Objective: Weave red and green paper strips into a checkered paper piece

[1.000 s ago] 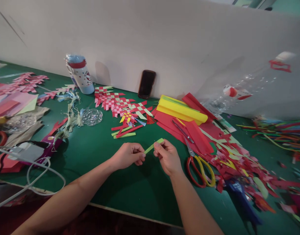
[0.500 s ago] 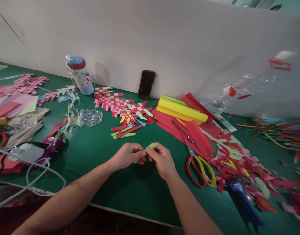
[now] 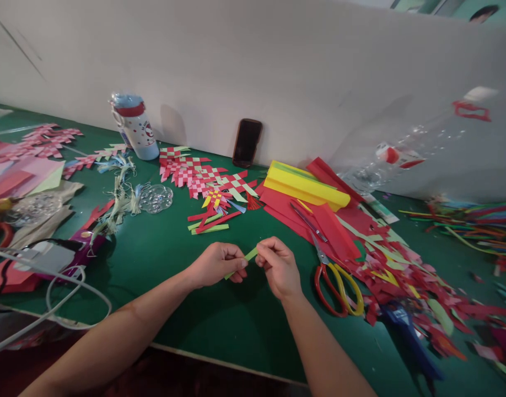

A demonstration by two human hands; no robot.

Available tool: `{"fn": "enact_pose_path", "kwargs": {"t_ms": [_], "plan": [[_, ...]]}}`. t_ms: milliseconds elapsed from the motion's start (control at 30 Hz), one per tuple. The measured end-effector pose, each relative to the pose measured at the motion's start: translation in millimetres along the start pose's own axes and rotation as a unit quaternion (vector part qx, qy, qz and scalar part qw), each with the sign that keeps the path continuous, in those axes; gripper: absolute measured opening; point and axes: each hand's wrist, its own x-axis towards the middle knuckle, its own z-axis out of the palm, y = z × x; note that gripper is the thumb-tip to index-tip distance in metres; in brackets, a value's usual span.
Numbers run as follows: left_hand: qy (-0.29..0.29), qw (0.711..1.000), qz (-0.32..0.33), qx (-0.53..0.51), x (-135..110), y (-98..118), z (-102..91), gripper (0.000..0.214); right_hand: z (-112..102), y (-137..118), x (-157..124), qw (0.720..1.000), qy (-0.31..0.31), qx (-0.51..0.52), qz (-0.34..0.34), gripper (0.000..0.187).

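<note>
A narrow light-green paper strip (image 3: 249, 255) runs between my hands, with its lower end poking out below my left hand. My left hand (image 3: 217, 264) pinches the strip between thumb and fingers. My right hand (image 3: 278, 267) holds its upper end in curled fingers. Both hands hover over the green table mat (image 3: 220, 314). A small pile of loose red and green strips (image 3: 207, 223) lies just beyond them, below red-and-white woven paper pieces (image 3: 203, 179).
Red-and-yellow-handled scissors (image 3: 338, 289) lie right of my right hand, beside red paper sheets (image 3: 286, 212) and scattered scraps (image 3: 402, 275). A yellow paper bundle (image 3: 305, 184), water bottle (image 3: 135, 129), phone (image 3: 247, 142) and white cable (image 3: 50, 292) are nearby.
The green strip has swung from pointing up and right to slanting down-left through my left hand. My hands came close together, then parted slightly.
</note>
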Motion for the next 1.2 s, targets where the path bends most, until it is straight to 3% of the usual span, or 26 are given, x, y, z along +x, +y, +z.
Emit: {"fn": "enact_pose_path", "kwargs": {"t_ms": [233,500,767,867,967,1067,1200], "plan": [[0.003,1.0,-0.001,0.011,1,-1,-0.8,0.044,0,2,1,1.0,-0.021,-0.014,0.011,0.024],[0.001,0.999,0.003,0.052,2,-3,-0.6,0.038,-4,4,2,0.998,-0.021,-0.054,-0.033,0.029],[0.04,0.983,0.053,0.171,6,-9,-1.7,0.036,-8,5,6,0.988,0.003,-0.145,-0.054,0.029],[0.1,0.956,0.089,0.26,3,-1,-12.1,0.031,-13,1,10,0.976,0.008,-0.207,-0.064,0.03],[0.203,0.909,0.1,0.35,-1,12,-29.8,0.026,-20,-2,14,0.958,0.007,-0.272,-0.084,0.032],[0.281,0.856,0.083,0.426,-3,23,-48.6,0.025,-28,0,20,0.942,0.023,-0.316,-0.115,0.037],[0.316,0.806,0.027,0.501,-1,32,-65.3,0.032,-35,6,26,0.927,0.046,-0.344,-0.146,0.045]]}}
